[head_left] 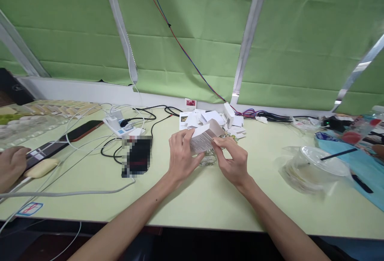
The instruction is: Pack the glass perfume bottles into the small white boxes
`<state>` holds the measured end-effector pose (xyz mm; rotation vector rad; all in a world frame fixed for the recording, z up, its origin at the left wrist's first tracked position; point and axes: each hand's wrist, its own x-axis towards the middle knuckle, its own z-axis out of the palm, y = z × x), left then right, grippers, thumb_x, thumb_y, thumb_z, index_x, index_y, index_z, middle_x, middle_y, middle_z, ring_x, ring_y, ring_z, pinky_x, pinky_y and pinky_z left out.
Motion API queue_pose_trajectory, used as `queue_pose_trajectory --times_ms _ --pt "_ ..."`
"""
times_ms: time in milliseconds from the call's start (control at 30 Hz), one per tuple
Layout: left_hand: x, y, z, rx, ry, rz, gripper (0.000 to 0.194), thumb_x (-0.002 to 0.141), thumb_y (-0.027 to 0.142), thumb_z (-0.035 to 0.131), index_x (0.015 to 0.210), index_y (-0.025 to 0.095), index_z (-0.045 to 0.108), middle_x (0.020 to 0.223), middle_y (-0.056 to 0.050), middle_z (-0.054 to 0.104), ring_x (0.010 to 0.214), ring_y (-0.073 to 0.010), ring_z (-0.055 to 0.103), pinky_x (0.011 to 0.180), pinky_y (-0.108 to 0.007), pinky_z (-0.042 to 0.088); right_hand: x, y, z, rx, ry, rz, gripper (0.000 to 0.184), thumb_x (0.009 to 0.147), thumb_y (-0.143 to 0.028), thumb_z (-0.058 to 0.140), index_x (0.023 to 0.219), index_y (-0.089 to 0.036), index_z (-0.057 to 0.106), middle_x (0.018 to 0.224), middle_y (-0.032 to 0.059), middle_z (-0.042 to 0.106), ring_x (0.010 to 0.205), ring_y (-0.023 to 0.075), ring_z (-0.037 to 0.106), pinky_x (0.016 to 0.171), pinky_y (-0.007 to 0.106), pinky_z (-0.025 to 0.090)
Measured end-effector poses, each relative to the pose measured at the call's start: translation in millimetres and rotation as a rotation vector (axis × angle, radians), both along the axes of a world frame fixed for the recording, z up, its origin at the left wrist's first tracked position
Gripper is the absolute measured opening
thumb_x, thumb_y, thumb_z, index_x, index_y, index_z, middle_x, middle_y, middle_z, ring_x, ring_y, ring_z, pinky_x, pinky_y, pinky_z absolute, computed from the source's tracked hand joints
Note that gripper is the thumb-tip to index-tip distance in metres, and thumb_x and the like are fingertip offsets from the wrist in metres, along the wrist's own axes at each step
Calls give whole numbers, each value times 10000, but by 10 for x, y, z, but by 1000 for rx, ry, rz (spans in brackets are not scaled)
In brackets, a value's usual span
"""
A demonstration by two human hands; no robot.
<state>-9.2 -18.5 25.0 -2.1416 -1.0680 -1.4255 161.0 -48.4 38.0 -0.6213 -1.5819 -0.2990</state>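
Between my two hands is a small white cardboard box [201,141] with printed text on its side, tilted above the table. My left hand [181,151] grips its left end, thumb below and fingers along the top. At the right end, my right hand [232,159] pinches the edge between thumb and fingers. Under the box lie clear, shiny small items [208,159], partly hidden; their kind cannot be made out. Right behind my hands is a pile of white cards and folded paper pieces [211,117], with a small white box [229,115] standing among them.
To the left are a power strip [120,129] with tangled cables, a pixelated dark object [138,157], a long dark phone [81,129] and another person's hand [13,165]. On the right stand a bagged lidded cup [318,169] with a black straw and a blue cloth [363,165].
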Motion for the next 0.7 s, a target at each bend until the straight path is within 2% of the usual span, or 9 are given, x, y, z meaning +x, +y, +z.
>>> queue_pose_trajectory --times_ms 700 --pt "18 -11 23 -29 -27 -29 780 692 189 743 1372 234 363 1179 -131 553 1047 -309 524 848 -428 448 16 8 4 18 5 15 239 916 -38 588 1007 -248 657 936 67 795 819 222 751 707 391 584"
